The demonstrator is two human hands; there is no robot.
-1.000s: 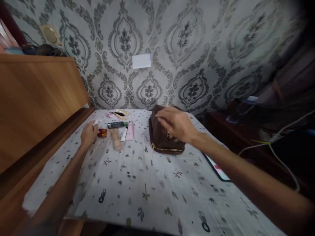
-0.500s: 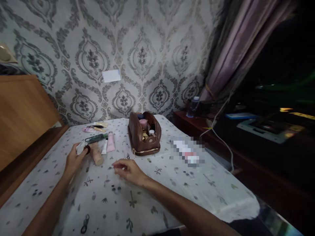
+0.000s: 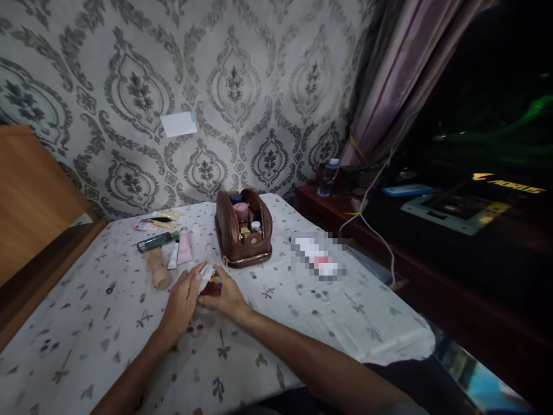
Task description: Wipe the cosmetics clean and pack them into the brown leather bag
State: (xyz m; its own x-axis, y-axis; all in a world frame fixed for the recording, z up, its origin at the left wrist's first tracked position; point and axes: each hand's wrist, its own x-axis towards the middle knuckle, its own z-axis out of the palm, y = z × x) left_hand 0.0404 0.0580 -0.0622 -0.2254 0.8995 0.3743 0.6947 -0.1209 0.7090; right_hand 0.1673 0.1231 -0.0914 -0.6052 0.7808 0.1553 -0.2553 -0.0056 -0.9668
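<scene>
My left hand (image 3: 182, 297) is closed on a crumpled white tissue (image 3: 206, 278), which shows between its fingers. Facing it, my right hand (image 3: 228, 297) curls its thumb and fingers round a small reddish-brown item (image 3: 209, 289) with a bit of yellow; its kind is mostly hidden by the fingers. To the left of my hands lie a beige tube (image 3: 157, 270), a dark green tube (image 3: 158, 242), a small white tube (image 3: 173, 257) and a pink tube (image 3: 185, 246). Just beyond my hands stands an unzipped brown cosmetic bag (image 3: 246, 253) holding several jars and small items.
Several slim tubes (image 3: 156, 221) lie at the far left of the patterned cloth (image 3: 254, 346). A pixelated item (image 3: 318, 256) rests to the right of the bag. Past the table's right side are a water bottle (image 3: 328, 178) and a pale cable (image 3: 380, 236).
My left hand has moved right, away from the beige tube, bringing the tissue and the small dark item to my right hand. My right fingers now meet it. The view has shifted slightly right.
</scene>
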